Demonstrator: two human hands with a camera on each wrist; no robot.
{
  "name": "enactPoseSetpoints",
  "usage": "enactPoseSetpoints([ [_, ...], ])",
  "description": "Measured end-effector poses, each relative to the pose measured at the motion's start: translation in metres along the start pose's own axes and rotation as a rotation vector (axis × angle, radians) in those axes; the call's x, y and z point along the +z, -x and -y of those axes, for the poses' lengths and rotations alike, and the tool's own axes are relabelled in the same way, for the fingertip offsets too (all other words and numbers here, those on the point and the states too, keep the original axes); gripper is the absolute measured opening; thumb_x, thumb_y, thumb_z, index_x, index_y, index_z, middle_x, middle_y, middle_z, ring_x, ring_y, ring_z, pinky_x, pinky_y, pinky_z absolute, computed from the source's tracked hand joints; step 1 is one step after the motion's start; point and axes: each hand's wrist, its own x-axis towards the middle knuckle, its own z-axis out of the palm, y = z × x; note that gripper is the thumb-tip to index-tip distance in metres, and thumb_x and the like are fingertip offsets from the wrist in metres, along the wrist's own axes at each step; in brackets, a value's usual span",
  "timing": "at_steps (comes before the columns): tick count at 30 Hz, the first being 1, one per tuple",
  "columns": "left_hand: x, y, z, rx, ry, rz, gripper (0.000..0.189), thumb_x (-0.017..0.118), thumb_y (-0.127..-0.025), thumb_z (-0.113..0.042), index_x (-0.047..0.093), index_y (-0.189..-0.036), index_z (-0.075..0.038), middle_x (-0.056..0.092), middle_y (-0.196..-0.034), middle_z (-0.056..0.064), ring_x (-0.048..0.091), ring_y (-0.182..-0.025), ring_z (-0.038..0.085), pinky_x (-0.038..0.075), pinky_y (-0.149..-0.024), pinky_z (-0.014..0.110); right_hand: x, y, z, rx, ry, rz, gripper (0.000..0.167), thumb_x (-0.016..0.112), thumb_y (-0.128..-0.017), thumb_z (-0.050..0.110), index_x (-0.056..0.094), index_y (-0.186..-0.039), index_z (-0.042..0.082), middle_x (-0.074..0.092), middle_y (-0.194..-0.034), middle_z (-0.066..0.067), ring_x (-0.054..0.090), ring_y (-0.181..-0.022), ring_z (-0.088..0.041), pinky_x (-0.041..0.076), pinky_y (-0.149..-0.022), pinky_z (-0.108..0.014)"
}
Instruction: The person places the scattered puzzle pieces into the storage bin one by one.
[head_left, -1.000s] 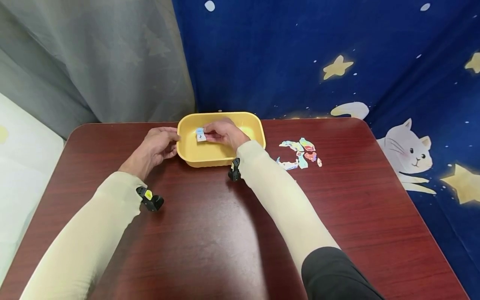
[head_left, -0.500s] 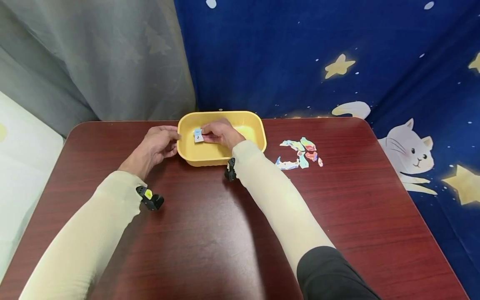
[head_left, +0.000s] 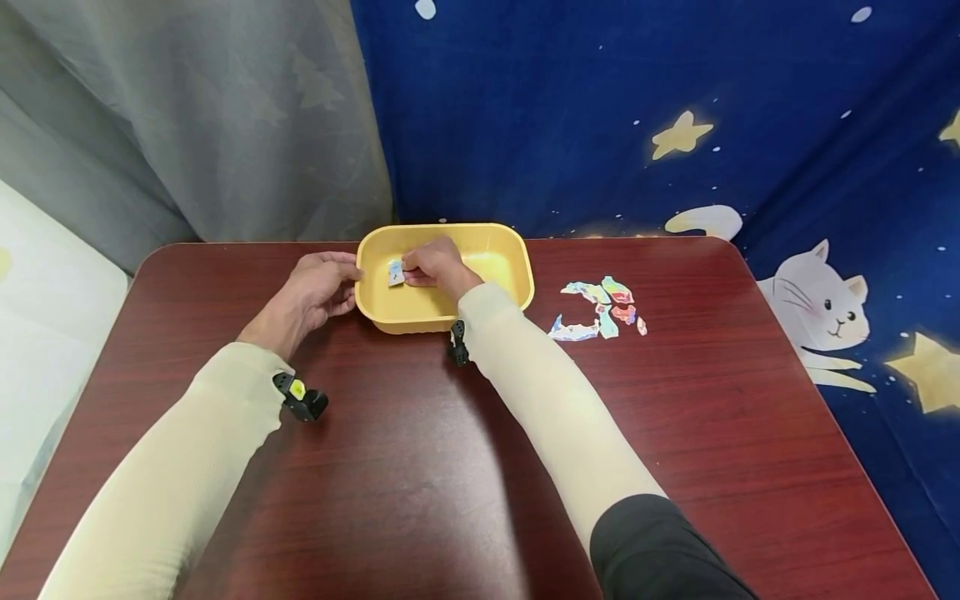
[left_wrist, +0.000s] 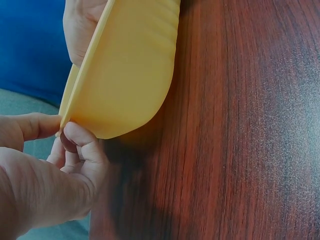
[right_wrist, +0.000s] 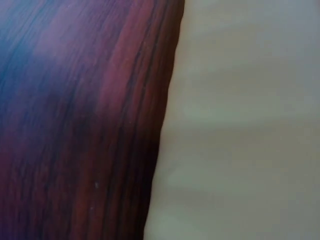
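Observation:
A yellow plastic basin (head_left: 420, 320) stands near the table's far edge. My left hand (head_left: 318, 287) pinches its left rim between thumb and fingers, as the left wrist view shows, where the basin's outer wall (left_wrist: 130, 65) fills the upper middle. Inside the basin, my right hand (head_left: 438, 262) pinches a small light-blue and white piece of paper (head_left: 396, 273) with a dark mark on it. The piece is close over the left part of the basin floor. Only the basin's ribbed side (right_wrist: 240, 120) and table show in the right wrist view; the right hand is out of it.
On the dark red wooden table (head_left: 712, 400), several colourful irregular paper scraps (head_left: 606, 321) lie right of the basin. Behind the far edge hang a grey curtain (head_left: 285, 125) and a blue curtain (head_left: 525, 108) with stars and a cat.
My right hand has shifted slightly left within the basin, and the paper piece has moved a little left and appears narrower. The left hand keeps its place on the rim.

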Motion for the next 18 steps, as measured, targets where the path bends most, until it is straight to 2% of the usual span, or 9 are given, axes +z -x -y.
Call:
enactPoseSetpoints([
  [7, 0.0, -0.001, 0.001, 0.003, -0.015, -0.004, 0.029, 0.057, -0.096, -0.012, 0.048, -0.123, -0.015, 0.058, -0.078, -0.001, 0.053, -0.058, 0.011, 0.053, -0.057, 0.02, 0.008, 0.0, -0.003, -0.054, 0.087, -0.087, 0.013, 0.069, -0.084, -0.002, 0.071, -0.097, 0.0, 0.066, -0.07, -0.007, 0.061, -0.054, -0.011, 0.057, -0.059, -0.024],
  [18, 0.0, 0.0, 0.001, 0.005, -0.015, 0.002, 0.029, 0.057, -0.096, -0.012, 0.048, -0.123, -0.015, 0.057, -0.078, -0.001, 0.053, -0.058, 0.01, 0.053, -0.057, 0.02, 0.013, -0.011, -0.002, -0.035, 0.192, -0.162, 0.009, 0.069, -0.082, 0.001, 0.071, -0.09, 0.004, 0.064, -0.062, -0.004, 0.06, -0.047, -0.01, 0.055, -0.051, -0.023],
])
